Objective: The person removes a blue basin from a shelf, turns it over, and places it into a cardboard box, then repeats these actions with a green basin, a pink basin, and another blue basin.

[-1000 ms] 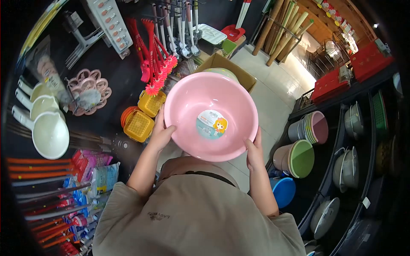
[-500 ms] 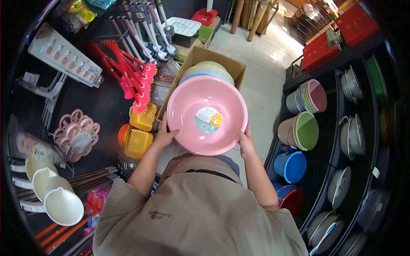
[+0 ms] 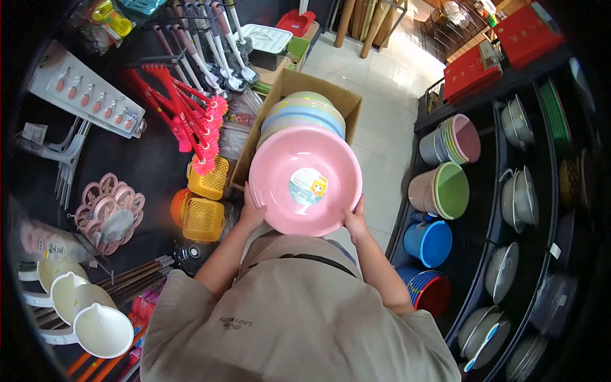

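Note:
A pink plastic basin with a round cartoon sticker is held in front of my waist, its inside facing up. My left hand grips its left rim, thumb on the inside edge. On the opposite side my right hand holds the lower right rim. Behind the basin, a cardboard box contains a stack of pastel basins, partly hidden by the pink one.
Shelves at the right carry stacked buckets, a blue bucket and metal pots. Red brushes, yellow baskets and white ladles are at the left. Tiled floor runs beyond the box.
The pink basin has moved slightly down and nearer to my body, with both hands still on it. More of the basin stack in the box shows. The view has shifted a little.

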{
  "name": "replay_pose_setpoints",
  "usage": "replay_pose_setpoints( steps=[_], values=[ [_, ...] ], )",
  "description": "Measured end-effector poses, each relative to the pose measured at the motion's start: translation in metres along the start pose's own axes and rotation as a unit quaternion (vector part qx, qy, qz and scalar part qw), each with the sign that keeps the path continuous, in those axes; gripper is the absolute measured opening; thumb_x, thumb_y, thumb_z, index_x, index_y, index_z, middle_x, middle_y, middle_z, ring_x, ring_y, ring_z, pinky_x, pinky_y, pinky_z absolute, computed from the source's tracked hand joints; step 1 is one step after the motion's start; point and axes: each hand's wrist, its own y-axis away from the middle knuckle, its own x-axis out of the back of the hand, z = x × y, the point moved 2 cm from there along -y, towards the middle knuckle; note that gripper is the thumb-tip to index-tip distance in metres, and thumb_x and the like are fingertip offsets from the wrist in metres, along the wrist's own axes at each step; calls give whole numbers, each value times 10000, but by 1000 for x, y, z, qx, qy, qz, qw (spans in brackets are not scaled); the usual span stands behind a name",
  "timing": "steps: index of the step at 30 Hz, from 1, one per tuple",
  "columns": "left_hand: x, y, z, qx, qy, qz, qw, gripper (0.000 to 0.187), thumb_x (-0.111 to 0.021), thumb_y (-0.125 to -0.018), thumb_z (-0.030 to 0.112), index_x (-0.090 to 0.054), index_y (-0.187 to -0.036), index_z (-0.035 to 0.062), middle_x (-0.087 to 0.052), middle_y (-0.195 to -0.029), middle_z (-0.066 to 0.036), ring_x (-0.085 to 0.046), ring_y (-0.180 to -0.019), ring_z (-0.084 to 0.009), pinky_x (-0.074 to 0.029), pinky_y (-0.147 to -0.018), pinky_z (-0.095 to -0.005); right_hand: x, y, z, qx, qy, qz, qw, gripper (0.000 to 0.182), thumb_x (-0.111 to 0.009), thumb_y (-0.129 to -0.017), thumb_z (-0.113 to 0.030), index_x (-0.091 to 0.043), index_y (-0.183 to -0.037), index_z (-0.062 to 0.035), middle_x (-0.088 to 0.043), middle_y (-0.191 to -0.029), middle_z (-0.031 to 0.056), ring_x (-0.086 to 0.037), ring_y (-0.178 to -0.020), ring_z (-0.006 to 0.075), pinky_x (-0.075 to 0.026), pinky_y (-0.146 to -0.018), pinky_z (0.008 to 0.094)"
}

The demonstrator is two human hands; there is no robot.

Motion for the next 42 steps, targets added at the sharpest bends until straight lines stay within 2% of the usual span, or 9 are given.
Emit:
replay_pose_setpoints(
  steps=[8,10,11,15,20,25,27,31,42],
  values=[
    [-8,-5,-26,4,-1,64,998,911,-599,-799,67,27,-1460,76,-286,-1439,-201,-376,-1287,-280,-345,-1033,-364,1,38,14,-108,29,-22,993,724,-473,-924,-333,-24,-1482,-228,-433,-1349,134,-531,-1085,248,-461,-821,401],
    [-10,-6,-32,33,208,56,976,853,-618,-853,162,-15,-1454,98,-295,-1429,-185,-391,-1267,-259,-361,-1021,-390,7,43,20,-133,-30,-12,991,710,-443,-940,-399,-26,-1483,-211,-446,-1339,136,-541,-1067,252,-460,-825,401],
    [-9,-6,-34,55,257,40,964,638,-510,-933,346,-165,-1423,127,-418,-1352,-132,-466,-1185,-226,-411,-955,-379,10,41,28,-134,-42,-12,990,698,-414,-942,-445,-52,-1480,-189,-460,-1326,143,-550,-1055,258,-456,-838,408],
    [-2,2,-51,184,276,35,943,514,-249,-954,559,-467,-1213,172,-601,-1126,-27,-575,-989,-198,-430,-811,-354,44,39,84,-172,14,3,985,682,-478,-907,-453,-241,-1441,-100,-543,-1237,181,-593,-1004,297,-460,-852,424],
    [5,-7,-107,230,195,6,954,417,-336,-969,449,-470,-1226,150,-605,-1113,-28,-601,-942,-203,-428,-797,-367,104,49,205,-142,177,17,974,545,-539,-902,-345,-429,-1314,-6,-588,-1140,191,-608,-951,251,-509,-769,347],
    [0,-2,-159,256,-94,-83,959,190,-500,-864,135,-585,-1009,47,-641,-916,-90,-630,-749,-204,-446,-560,-307,132,115,258,-152,181,76,969,517,-599,-866,-290,-475,-1272,5,-620,-1063,184,-639,-848,250,-520,-737,340],
    [-10,11,-159,266,-143,-118,946,182,-508,-839,126,-594,-966,29,-632,-852,-92,-623,-700,-200,-435,-514,-303,139,154,267,-203,154,80,964,516,-594,-830,-362,-537,-1236,-48,-611,-1140,206,-582,-1072,310,-447,-930,361],
    [-39,24,-166,225,-260,-231,910,201,-548,-789,142,-605,-922,3,-600,-739,-84,-592,-589,-191,-421,-449,-314,151,228,313,-227,119,126,958,504,-598,-823,-361,-553,-1217,-51,-606,-1148,209,-573,-1087,314,-441,-945,365],
    [-139,56,-165,27,-460,-261,848,196,-598,-710,146,-655,-849,20,-658,-808,-112,-618,-749,-235,-486,-719,-344,136,397,438,-283,86,243,924,486,-608,-808,-351,-587,-1174,-32,-653,-1051,166,-643,-912,251,-482,-858,328]
  ],
)
